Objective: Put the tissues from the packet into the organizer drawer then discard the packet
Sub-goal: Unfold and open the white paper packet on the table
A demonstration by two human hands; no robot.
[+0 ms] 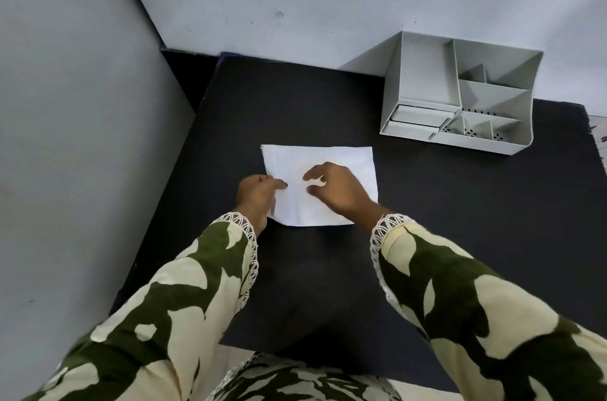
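A white square tissue stack [328,160] lies flat on the black table [295,105], in the middle. My left hand [258,197] rests on its left edge, fingers curled at that edge. My right hand [338,190] hovers over the tissue's centre with fingers apart and bent, fingertips touching or just above it. Whether a clear packet wraps the tissues cannot be told. The pale grey organizer [427,85] stands at the back right against the wall, with two small drawers [417,121] at its lower left, both pushed in.
Grey walls close the table at the back and on the left [65,105]. The organizer's open compartments [492,95] sit to the right of its drawers. Bare black tabletop lies right of the tissues and in front of my arms.
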